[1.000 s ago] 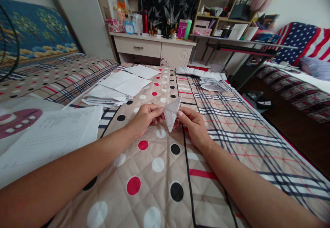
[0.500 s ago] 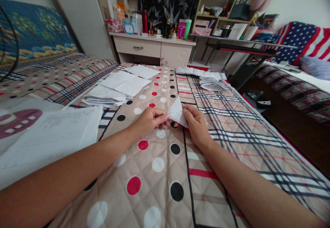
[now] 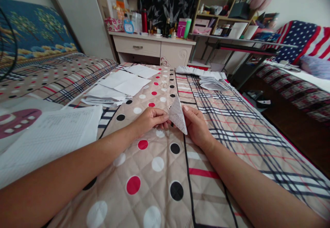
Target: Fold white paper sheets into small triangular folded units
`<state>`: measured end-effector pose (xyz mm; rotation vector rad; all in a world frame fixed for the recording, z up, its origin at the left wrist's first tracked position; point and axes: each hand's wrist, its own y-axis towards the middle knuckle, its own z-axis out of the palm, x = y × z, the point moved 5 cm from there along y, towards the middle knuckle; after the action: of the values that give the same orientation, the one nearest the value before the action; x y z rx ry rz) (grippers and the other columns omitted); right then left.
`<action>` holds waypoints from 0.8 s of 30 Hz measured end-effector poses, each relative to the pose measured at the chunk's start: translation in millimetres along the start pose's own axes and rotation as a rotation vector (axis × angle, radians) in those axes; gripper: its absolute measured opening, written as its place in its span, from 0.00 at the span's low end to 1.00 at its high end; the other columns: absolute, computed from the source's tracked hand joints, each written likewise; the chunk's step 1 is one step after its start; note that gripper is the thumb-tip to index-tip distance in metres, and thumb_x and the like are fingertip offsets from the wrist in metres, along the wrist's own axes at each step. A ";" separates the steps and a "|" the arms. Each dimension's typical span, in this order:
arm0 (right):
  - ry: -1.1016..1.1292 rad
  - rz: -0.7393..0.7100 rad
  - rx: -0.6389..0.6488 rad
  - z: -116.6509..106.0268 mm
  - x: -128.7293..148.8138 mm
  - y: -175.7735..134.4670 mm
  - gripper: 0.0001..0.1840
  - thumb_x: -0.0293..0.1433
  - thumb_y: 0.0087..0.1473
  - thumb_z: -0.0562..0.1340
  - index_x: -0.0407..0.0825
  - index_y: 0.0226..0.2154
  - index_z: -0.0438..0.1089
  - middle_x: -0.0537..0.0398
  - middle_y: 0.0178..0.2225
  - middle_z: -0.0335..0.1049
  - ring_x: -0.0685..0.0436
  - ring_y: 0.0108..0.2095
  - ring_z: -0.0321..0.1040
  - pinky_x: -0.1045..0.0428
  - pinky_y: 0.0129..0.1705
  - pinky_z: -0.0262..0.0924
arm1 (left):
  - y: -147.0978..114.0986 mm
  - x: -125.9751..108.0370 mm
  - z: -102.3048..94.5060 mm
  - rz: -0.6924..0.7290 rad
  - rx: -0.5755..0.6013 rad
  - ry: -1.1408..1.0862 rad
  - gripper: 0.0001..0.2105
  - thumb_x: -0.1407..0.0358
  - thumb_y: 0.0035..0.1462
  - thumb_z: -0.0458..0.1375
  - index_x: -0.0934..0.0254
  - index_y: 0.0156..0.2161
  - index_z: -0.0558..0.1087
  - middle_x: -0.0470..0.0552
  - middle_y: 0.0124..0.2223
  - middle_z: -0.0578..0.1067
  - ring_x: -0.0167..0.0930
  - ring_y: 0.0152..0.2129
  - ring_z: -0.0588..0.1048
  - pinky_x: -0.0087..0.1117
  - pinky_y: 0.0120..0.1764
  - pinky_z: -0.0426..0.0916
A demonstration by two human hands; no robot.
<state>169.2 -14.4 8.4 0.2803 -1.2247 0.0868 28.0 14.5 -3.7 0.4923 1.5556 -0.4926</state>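
Note:
Between my hands, over the bed, is a small folded paper triangle (image 3: 177,115) with faint writing on it. Its left corner is pinched by the thumb and fingers of my left hand (image 3: 154,118). On the other side my right hand (image 3: 197,124) is closed at the triangle's right edge, thumb uppermost; some of its fingers are hidden behind the paper. To the left lie loose white sheets (image 3: 129,82) on a stack of paper (image 3: 103,95). Farther off on the right sits a pile of folded papers (image 3: 211,83), beside a long row of folded paper (image 3: 199,72).
A quilted bedspread (image 3: 157,200) with dots and plaid lies under everything. Near my left forearm are written sheets (image 3: 56,128) and a plastic bag (image 3: 20,118). A dresser (image 3: 144,46) with bottles stands beyond the bed; a shelf desk (image 3: 216,37) is at right.
The paper triangle has turned in my hands, its lower point now lower and its face more upright. My right thumb has shifted slightly off its face toward the edge.

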 end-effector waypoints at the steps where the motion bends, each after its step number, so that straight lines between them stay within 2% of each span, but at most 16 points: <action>1: -0.002 0.005 -0.006 -0.2 -0.2 0.0 0.16 0.43 0.56 0.61 0.48 0.31 0.76 0.54 0.27 0.75 0.48 0.25 0.70 0.54 0.27 0.64 | 0.0 0.1 0.0 -0.003 0.000 -0.003 0.14 0.57 0.53 0.62 0.68 0.29 0.77 0.49 0.23 0.75 0.22 0.18 0.68 0.23 0.22 0.58; 4: -0.029 0.031 -0.032 -1.1 -0.9 -0.4 0.15 0.44 0.54 0.63 0.49 0.31 0.75 0.55 0.27 0.75 0.47 0.26 0.70 0.53 0.29 0.64 | -0.1 -0.7 0.3 -0.005 0.003 -0.003 0.14 0.57 0.52 0.62 0.68 0.29 0.77 0.50 0.23 0.76 0.23 0.18 0.68 0.23 0.23 0.59; 8: -0.078 0.045 -0.039 -1.0 -0.8 -1.0 0.19 0.47 0.55 0.61 0.49 0.31 0.75 0.54 0.27 0.75 0.45 0.26 0.70 0.51 0.29 0.65 | -0.3 -1.2 0.0 -0.007 -0.002 -0.003 0.13 0.57 0.52 0.62 0.68 0.28 0.77 0.50 0.23 0.75 0.23 0.18 0.68 0.24 0.22 0.58; 18: -0.027 0.057 -0.021 -0.6 -1.1 -0.7 0.17 0.43 0.55 0.61 0.47 0.30 0.76 0.52 0.27 0.75 0.46 0.26 0.70 0.52 0.29 0.64 | -0.5 -0.7 -0.8 -0.009 -0.001 -0.022 0.12 0.59 0.51 0.62 0.68 0.27 0.77 0.49 0.22 0.75 0.22 0.16 0.67 0.23 0.21 0.57; 24: -0.117 0.054 -0.094 -6.2 -2.6 0.4 0.17 0.44 0.56 0.59 0.49 0.31 0.75 0.53 0.28 0.75 0.46 0.25 0.69 0.52 0.28 0.64 | -0.6 -1.8 -1.3 -0.008 -0.022 -0.012 0.12 0.59 0.50 0.62 0.69 0.26 0.76 0.49 0.21 0.74 0.22 0.15 0.66 0.24 0.20 0.56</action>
<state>173.8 -12.2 4.1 0.1721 -1.3486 0.0603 26.7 14.8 -1.8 0.4660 1.5504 -0.4833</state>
